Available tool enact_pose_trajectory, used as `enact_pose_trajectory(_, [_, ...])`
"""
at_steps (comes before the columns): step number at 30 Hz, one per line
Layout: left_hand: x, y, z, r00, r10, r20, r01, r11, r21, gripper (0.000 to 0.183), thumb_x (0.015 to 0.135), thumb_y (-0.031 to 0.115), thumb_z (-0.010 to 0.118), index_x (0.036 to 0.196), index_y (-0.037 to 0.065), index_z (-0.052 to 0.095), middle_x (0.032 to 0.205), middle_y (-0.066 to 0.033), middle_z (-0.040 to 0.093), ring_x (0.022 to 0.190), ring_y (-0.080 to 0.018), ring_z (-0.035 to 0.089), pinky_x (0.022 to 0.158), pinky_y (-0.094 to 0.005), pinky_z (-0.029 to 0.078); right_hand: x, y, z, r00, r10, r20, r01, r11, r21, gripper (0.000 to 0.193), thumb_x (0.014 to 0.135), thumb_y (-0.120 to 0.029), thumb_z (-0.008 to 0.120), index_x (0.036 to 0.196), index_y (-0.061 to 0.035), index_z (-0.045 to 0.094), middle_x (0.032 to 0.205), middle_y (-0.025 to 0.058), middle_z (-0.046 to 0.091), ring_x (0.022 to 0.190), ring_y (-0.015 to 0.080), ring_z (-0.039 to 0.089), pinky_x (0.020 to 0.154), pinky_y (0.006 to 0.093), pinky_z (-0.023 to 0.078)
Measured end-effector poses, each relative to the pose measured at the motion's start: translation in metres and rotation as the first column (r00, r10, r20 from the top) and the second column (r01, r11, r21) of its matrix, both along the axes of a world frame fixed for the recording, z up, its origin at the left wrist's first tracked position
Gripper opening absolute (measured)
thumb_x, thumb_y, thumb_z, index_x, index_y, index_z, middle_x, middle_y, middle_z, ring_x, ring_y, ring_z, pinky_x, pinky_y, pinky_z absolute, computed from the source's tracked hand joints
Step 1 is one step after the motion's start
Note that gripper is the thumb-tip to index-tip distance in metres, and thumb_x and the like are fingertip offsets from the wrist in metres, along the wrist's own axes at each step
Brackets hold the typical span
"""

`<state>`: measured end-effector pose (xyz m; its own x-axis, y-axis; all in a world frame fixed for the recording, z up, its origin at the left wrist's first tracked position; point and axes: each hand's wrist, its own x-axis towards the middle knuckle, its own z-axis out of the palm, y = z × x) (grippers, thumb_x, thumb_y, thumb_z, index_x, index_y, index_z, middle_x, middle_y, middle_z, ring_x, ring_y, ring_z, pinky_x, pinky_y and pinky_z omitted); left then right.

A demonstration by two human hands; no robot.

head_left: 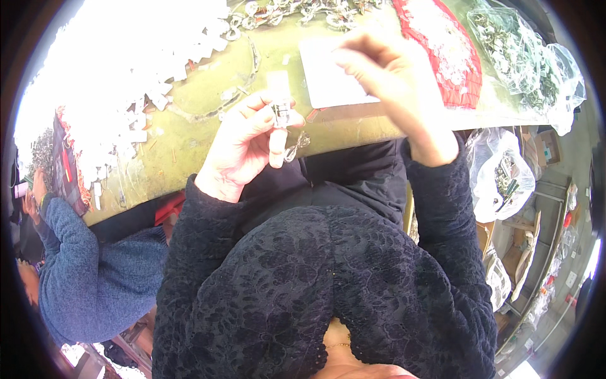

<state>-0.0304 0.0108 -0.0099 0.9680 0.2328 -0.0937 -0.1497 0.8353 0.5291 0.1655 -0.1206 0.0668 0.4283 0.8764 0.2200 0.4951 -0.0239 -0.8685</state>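
Left of a white pad [331, 82], the left hand [237, 142] has its grip pinched on a white piece [281, 114] with wire loop [295, 148], apparently mid-work; right hand [404, 79] half-curled above the pad, contents unclear. Wire coils [328, 12] beyond it: finished or waiting, unclear.

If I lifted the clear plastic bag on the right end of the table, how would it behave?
The clear plastic bag would probably sag and crumple: it looks thin and wrinkled. Its many small greenish pieces would likely shift, since they lie jumbled.
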Motion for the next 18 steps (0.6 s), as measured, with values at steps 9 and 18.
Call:
enact_pose_trajectory(9, [0.002,0.0,0.003,1.0,0.008,-0.006,-0.008,0.998,-0.062,0.036,0.088,0.004,0.066,0.118,-0.005,0.049,0.1,-0.0097,0.056,0.092,-0.0132,0.059,0.063,-0.02,0.057,0.042,0.005,-0.044,0.719,-0.073,0.691,0.057,0.997,0.046,0.017,0.082,-0.008,0.068,0.097,-0.0025,0.065,0.099,0.013,0.063,0.088,0.0307,0.063,0.079,0.0337,0.051])
enact_pose_trajectory(18, [0.001,0.0,0.003,1.0,0.0,-0.023,-0.001,1.0,-0.026,0.038,0.089,0.009,0.065,0.121,-0.004,0.048,0.101,-0.0139,0.058,0.076,-0.0124,0.062,0.057,-0.0206,0.055,0.047,0.002,-0.037,0.673,0.04,0.739,-0.009,0.999,-0.046,0.006,0.081,-0.009,0.061,0.085,-0.0052,0.06,0.075,0.0139,0.058,0.077,0.032,0.062,0.069,0.0404,0.051])
